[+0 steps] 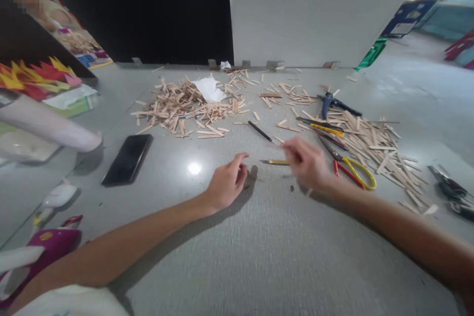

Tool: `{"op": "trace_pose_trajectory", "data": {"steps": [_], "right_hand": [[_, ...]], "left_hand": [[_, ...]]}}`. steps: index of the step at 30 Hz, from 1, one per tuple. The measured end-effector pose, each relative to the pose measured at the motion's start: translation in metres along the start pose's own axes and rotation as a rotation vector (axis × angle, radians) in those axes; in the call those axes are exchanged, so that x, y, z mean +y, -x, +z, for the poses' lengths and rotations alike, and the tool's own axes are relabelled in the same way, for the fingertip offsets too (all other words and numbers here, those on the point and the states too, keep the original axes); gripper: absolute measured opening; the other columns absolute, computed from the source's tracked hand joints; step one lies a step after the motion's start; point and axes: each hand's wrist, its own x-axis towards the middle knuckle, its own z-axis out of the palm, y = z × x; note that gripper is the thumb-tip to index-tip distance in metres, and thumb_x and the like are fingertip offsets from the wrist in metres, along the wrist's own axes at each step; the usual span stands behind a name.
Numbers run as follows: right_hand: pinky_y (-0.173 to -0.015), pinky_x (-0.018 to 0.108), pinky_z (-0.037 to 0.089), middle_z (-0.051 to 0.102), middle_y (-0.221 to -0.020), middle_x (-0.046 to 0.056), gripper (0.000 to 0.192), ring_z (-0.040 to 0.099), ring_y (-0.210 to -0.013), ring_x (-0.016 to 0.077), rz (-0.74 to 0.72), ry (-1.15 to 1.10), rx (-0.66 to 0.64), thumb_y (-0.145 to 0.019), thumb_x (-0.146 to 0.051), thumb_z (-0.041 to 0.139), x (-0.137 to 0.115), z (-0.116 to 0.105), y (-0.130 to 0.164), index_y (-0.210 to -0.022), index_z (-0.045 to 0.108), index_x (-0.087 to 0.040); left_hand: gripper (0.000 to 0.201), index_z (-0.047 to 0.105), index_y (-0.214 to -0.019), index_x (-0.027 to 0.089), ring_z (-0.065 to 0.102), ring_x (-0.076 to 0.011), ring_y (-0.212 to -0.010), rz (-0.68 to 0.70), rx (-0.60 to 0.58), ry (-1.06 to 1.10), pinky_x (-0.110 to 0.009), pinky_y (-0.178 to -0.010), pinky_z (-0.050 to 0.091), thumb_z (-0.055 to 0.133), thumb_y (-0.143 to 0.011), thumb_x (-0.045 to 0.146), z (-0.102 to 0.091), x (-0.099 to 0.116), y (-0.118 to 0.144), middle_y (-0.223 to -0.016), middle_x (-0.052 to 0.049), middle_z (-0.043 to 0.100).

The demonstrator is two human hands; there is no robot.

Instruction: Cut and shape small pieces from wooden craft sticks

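Observation:
My left hand (227,182) rests on the grey table with its fingers loosely curled. Its thumb and forefinger are apart, and nothing shows between them. Slightly blurred, my right hand (305,160) is pinched closed above the table. A thin pale sliver shows by its fingertips, too small and smeared to name. Partly behind that hand lies a yellow craft knife (277,162), its blade pointing left. A slim black pen-like tool (260,132) lies just beyond. To the right are scissors (353,170) with yellow and red handles.
A heap of small wooden sticks (174,106) with a crumpled tissue (209,90) lies at the back; longer sticks (374,143) spread on the right. Also around are a yellow-black cutter (326,129), dark blue pliers (328,103), a phone (128,160) and a purple glue gun (55,247). Upright panels (289,15) stand behind.

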Motion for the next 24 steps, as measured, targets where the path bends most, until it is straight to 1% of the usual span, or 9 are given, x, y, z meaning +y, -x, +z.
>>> {"op": "trace_pose_trajectory", "data": {"steps": [2, 3, 5, 10, 13, 16, 20, 22, 24], "right_hand": [[-0.061, 0.028, 0.046, 0.069, -0.081, 0.005, 0.028, 0.060, -0.065, 0.0169, -0.208, -0.077, -0.235, -0.110, -0.018, 0.044, -0.023, 0.009, 0.021, -0.098, 0.069, -0.019], [-0.061, 0.028, 0.046, 0.070, -0.081, 0.005, 0.029, 0.062, -0.066, 0.0175, -0.247, -0.073, -0.328, -0.111, -0.017, 0.044, -0.029, 0.013, 0.026, -0.098, 0.070, -0.019], [-0.065, 0.029, 0.050, 0.073, -0.084, 0.007, 0.025, 0.067, -0.070, 0.0190, -0.220, -0.127, -0.392, -0.111, -0.019, 0.047, -0.033, 0.016, 0.027, -0.104, 0.071, -0.018], [-0.082, 0.036, 0.063, 0.077, -0.111, 0.013, 0.028, 0.078, -0.094, 0.0250, -0.028, -0.222, -0.271, -0.109, -0.018, 0.047, -0.029, 0.014, 0.021, -0.124, 0.070, -0.021], [-0.070, 0.036, 0.063, 0.076, -0.119, 0.014, 0.034, 0.078, -0.088, 0.0252, 0.096, -0.032, -0.263, -0.106, -0.014, 0.042, -0.025, 0.012, 0.023, -0.123, 0.071, -0.022], [-0.057, 0.033, 0.055, 0.075, -0.119, 0.016, 0.032, 0.074, -0.074, 0.0231, 0.249, 0.188, -0.304, -0.105, -0.018, 0.042, -0.009, 0.007, 0.019, -0.111, 0.074, -0.020], [-0.063, 0.040, 0.055, 0.071, -0.124, 0.024, 0.038, 0.073, -0.077, 0.0285, 0.413, 0.353, -0.325, -0.102, -0.017, 0.039, 0.018, -0.006, -0.001, -0.117, 0.073, -0.013], [-0.067, 0.042, 0.056, 0.069, -0.127, 0.024, 0.039, 0.073, -0.079, 0.0302, 0.437, 0.398, -0.318, -0.103, -0.020, 0.039, 0.025, -0.010, -0.016, -0.122, 0.073, -0.014], [-0.072, 0.042, 0.056, 0.071, -0.125, 0.022, 0.037, 0.074, -0.087, 0.0317, 0.365, 0.381, -0.358, -0.105, -0.027, 0.043, 0.027, -0.007, -0.034, -0.121, 0.075, -0.017]], "left_hand": [[0.031, 0.063, -0.129, 0.018, 0.065, -0.0145, -0.063, 0.031, 0.017, -0.049, -0.025, -0.065, 0.050, 0.043, -0.106, 0.022, -0.001, -0.003, 0.000, -0.082, -0.001, 0.074], [0.030, 0.064, -0.126, 0.018, 0.066, -0.0151, -0.064, 0.051, 0.018, -0.071, -0.025, -0.066, 0.051, 0.042, -0.107, 0.022, -0.001, -0.003, -0.001, -0.081, -0.002, 0.074], [0.029, 0.068, -0.119, 0.019, 0.069, -0.0164, -0.069, 0.097, 0.007, -0.113, -0.026, -0.069, 0.053, 0.042, -0.109, 0.023, -0.001, -0.002, -0.001, -0.084, -0.003, 0.075], [0.028, 0.075, -0.096, 0.020, 0.071, -0.0171, -0.073, 0.199, -0.039, -0.190, -0.026, -0.068, 0.053, 0.053, -0.111, 0.029, 0.001, 0.001, 0.001, -0.087, -0.005, 0.076], [0.029, 0.076, -0.094, 0.019, 0.070, -0.0160, -0.070, 0.210, -0.035, -0.208, -0.025, -0.064, 0.051, 0.054, -0.111, 0.027, 0.002, 0.000, 0.001, -0.085, -0.004, 0.074], [0.026, 0.076, -0.101, 0.018, 0.071, -0.0157, -0.074, 0.201, -0.026, -0.205, -0.025, -0.066, 0.051, 0.053, -0.112, 0.024, 0.002, -0.001, 0.002, -0.092, -0.005, 0.075], [0.022, 0.075, -0.102, 0.017, 0.068, -0.0134, -0.068, 0.218, -0.052, -0.191, -0.024, -0.063, 0.050, 0.059, -0.109, 0.030, 0.003, 0.001, 0.002, -0.090, -0.005, 0.075], [0.021, 0.074, -0.097, 0.016, 0.068, -0.0129, -0.068, 0.235, -0.060, -0.199, -0.023, -0.062, 0.050, 0.061, -0.107, 0.029, 0.004, 0.002, 0.002, -0.089, -0.004, 0.074], [0.022, 0.074, -0.094, 0.016, 0.068, -0.0131, -0.068, 0.237, -0.055, -0.212, -0.023, -0.062, 0.050, 0.060, -0.107, 0.027, 0.005, 0.002, 0.002, -0.089, -0.004, 0.073]]}}
